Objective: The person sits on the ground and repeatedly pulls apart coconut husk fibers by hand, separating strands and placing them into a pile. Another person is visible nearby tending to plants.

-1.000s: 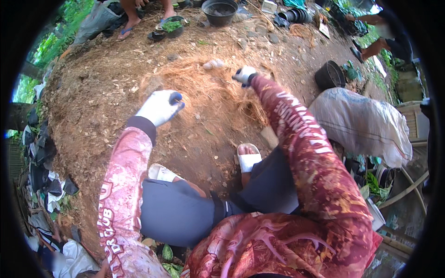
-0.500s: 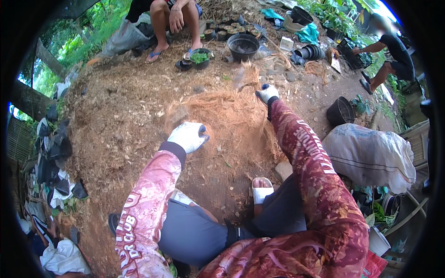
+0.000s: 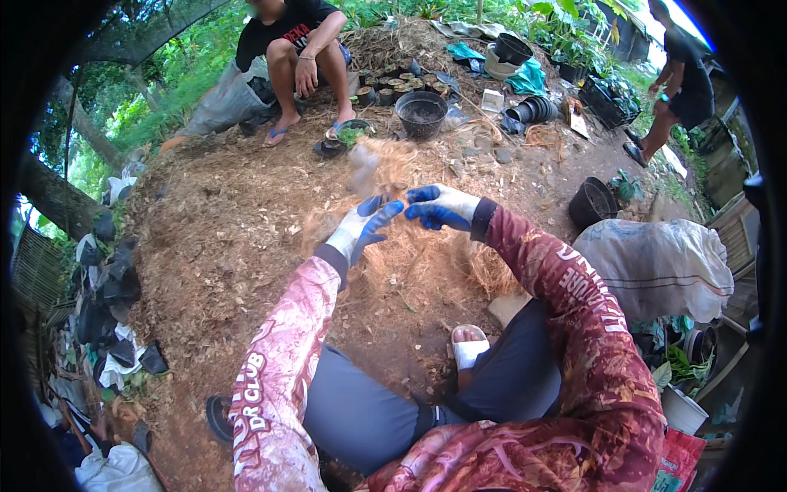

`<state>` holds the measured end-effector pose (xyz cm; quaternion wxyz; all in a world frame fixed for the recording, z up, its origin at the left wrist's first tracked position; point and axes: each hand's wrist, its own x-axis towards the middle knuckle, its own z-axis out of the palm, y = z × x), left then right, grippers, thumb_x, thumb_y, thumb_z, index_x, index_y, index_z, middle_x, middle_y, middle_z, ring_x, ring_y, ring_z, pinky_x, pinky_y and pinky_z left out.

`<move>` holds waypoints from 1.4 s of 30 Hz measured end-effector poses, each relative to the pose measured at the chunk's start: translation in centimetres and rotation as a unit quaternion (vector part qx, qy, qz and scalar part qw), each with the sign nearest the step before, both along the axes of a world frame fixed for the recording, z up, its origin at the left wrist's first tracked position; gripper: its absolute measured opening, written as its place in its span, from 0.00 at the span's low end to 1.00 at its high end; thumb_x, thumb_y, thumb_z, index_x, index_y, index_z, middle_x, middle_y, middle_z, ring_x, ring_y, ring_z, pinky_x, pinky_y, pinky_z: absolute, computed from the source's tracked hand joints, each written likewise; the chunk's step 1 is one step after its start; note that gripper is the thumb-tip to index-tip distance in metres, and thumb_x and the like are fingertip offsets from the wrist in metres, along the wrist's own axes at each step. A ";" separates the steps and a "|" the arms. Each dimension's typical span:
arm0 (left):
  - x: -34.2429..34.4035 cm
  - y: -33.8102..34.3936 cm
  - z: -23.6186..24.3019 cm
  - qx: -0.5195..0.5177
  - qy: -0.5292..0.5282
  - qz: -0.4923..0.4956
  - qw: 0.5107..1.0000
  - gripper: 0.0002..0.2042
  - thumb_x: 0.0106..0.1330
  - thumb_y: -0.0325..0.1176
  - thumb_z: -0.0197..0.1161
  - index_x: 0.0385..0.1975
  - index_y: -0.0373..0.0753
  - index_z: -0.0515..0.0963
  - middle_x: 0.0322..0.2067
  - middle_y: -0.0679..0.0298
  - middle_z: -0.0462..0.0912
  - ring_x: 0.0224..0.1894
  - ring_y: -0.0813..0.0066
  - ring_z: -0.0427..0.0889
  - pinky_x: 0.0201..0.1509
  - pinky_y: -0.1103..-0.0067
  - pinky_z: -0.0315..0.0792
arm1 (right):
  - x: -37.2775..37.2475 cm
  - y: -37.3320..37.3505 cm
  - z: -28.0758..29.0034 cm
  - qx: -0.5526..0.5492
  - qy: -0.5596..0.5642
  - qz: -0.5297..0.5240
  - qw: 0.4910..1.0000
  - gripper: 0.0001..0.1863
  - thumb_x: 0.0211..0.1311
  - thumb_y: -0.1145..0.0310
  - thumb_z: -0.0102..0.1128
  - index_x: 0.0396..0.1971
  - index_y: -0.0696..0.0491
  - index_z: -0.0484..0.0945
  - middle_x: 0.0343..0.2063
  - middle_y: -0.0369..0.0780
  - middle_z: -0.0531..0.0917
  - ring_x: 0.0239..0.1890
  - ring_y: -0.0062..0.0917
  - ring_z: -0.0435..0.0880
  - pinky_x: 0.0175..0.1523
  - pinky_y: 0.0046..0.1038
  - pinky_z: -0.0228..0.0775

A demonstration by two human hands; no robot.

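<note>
My left hand (image 3: pixel 366 225), in a white glove with blue-coated fingers, is raised over the ground with thumb and fingers apart. Close to its fingertips, my right hand (image 3: pixel 443 207) wears a matching glove, its blue fingers spread. Just beyond both hands is a motion-blurred clump of reddish-brown fibre (image 3: pixel 392 164); whether it touches the fingers I cannot tell. Below the hands lies a loose heap of the same stringy fibre (image 3: pixel 418 258), with a tangled bunch by my right forearm.
A black pot (image 3: pixel 421 113) and small filled pots stand ahead, near a seated person (image 3: pixel 307 57). Another person (image 3: pixel 682 78) stands at far right by a black crate (image 3: pixel 607 102). At right are a tipped black pot (image 3: pixel 592 202) and a full white sack (image 3: pixel 656 266).
My hands have come together from wide apart, and their closed fingers have spread. The fibre by my right hand now shows as a blurred clump beyond both hands. The far-right person has straightened up.
</note>
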<state>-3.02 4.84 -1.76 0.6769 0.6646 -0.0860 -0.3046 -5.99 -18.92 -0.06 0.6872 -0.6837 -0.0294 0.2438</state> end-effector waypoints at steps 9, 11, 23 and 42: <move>1.1 1.3 -1.4 -0.012 -0.102 0.091 0.991 0.26 0.61 0.37 0.76 0.55 0.32 0.77 0.46 0.65 0.85 0.45 0.74 0.80 0.51 0.76 0.73 | -3.4 2.7 4.2 -0.389 -0.423 -0.117 0.810 0.30 0.51 0.49 0.75 0.50 0.49 0.77 0.31 0.40 0.83 0.36 0.35 0.84 0.45 0.34 0.76; 1.0 1.1 -1.6 -0.005 -0.164 0.069 0.984 0.19 0.62 0.36 0.74 0.48 0.33 0.80 0.42 0.64 0.86 0.43 0.76 0.81 0.49 0.78 0.74 | -3.6 3.5 3.9 -0.326 -0.493 -0.095 0.801 0.25 0.53 0.55 0.74 0.49 0.48 0.79 0.30 0.40 0.83 0.36 0.35 0.85 0.45 0.34 0.76; -0.9 5.5 0.8 0.413 -0.416 -0.097 0.804 0.19 0.60 0.36 0.70 0.51 0.39 0.80 0.48 0.53 0.85 0.52 0.55 0.82 0.57 0.67 0.74 | 2.8 -3.1 2.5 -0.300 -0.365 -0.129 0.872 0.18 0.58 0.56 0.72 0.41 0.52 0.82 0.44 0.46 0.83 0.43 0.34 0.85 0.51 0.33 0.77; 2.1 9.3 -2.7 0.552 -0.371 -0.125 0.736 0.20 0.59 0.42 0.71 0.51 0.43 0.82 0.48 0.55 0.85 0.53 0.55 0.82 0.58 0.66 0.74 | 7.8 -15.4 -9.8 0.049 -0.166 -0.431 0.886 0.10 0.61 0.71 0.67 0.39 0.60 0.83 0.25 0.41 0.85 0.22 0.24 0.84 0.24 0.24 0.77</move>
